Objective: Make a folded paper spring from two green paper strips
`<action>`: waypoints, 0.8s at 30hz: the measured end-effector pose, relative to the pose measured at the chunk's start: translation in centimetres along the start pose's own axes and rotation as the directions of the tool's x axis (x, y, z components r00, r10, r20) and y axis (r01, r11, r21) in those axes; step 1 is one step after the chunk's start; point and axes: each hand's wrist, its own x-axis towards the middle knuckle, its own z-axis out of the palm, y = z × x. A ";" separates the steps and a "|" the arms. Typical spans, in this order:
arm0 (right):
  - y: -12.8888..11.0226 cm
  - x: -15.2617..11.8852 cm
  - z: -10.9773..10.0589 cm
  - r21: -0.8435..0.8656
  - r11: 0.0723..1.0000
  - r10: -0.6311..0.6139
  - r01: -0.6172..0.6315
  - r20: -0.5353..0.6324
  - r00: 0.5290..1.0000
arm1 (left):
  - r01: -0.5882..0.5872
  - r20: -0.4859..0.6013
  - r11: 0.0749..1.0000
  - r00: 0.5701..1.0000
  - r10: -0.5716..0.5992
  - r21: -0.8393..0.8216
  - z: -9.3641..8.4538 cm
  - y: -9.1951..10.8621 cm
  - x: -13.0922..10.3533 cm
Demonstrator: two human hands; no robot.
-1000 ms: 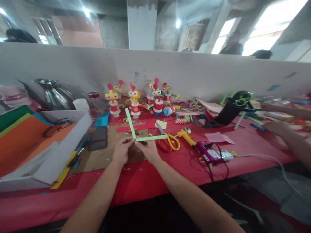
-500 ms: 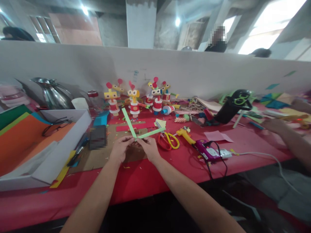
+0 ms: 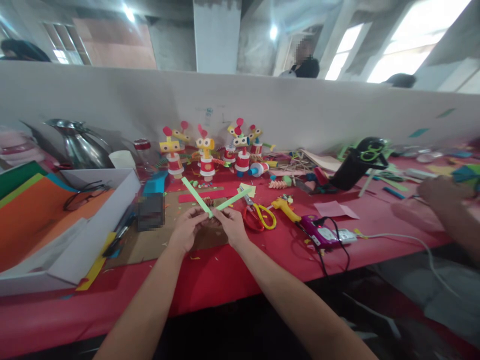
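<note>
Two light green paper strips (image 3: 197, 196) meet in a V, their free ends pointing away from me. At the joint my left hand (image 3: 187, 229) pinches them from the left. Close against it, my right hand (image 3: 231, 226) pinches the same joint from the right. Whether the strips are glued or folded together there is hidden by my fingers. Below them lies a piece of brown cardboard (image 3: 150, 248) on the red table. A small coiled paper spring (image 3: 208, 202) rests just beyond my hands. Scissors with red and yellow handles (image 3: 264, 215) lie to the right of my right hand.
Several paper robot figures (image 3: 207, 161) stand along the back. A yellow glue gun (image 3: 288, 210) lies beside a purple power strip (image 3: 318, 231). At left is a white box (image 3: 71, 255) of coloured paper. A black holder (image 3: 352, 170) stands right, near a co-worker's hand (image 3: 437, 192).
The left arm of the V has tilted further left and the right arm has angled more upward. The co-worker's hand at right has shifted, and a person behind the partition has moved left.
</note>
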 end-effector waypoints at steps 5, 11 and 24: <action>-0.1 -0.1 -0.1 -0.013 1.000 -0.009 0.010 0.049 0.999 | 0.003 -0.007 0.999 1.000 -0.002 0.042 0.1 0.3 -0.1; -0.2 -0.2 0.1 0.022 0.999 -0.048 0.045 0.137 0.989 | -0.099 -0.070 0.995 0.993 0.097 -0.026 0.2 -0.7 0.3; -0.3 0.2 -0.1 0.038 0.998 -0.042 0.040 0.041 0.998 | -0.005 -0.018 0.985 1.000 0.002 -0.174 -0.3 -1.7 0.8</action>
